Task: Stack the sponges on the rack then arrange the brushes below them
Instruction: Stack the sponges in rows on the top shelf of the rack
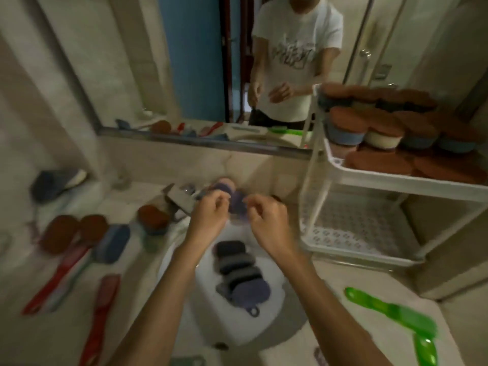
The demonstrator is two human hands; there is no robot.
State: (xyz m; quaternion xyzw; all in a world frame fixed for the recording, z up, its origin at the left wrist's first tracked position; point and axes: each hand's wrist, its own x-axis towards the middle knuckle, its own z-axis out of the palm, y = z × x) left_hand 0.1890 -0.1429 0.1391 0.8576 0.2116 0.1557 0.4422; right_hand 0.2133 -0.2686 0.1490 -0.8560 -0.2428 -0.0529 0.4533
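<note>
My left hand (208, 215) and my right hand (266, 220) hover over the back of the white sink (184, 323), fingers loosely curled, with nothing seen in them. A purple sponge (237, 203) lies between their fingertips. Several dark grey and purple sponges (237, 265) lie in a row in the basin. The white rack (396, 184) stands at the right, its top shelf stacked with brown-topped sponges (369, 122); its lower shelf (356, 225) is bare. Brown sponges (59, 233) and a blue sponge (113, 243) lie on the left counter beside red brushes (58, 281). Green brushes (390, 310) lie at the right.
A metal faucet (182, 199) sits behind the sink, left of my hands. A wall mirror (211, 62) reflects a person in a white shirt. A blue and white cloth (55, 180) lies on the far left counter. The picture is motion-blurred.
</note>
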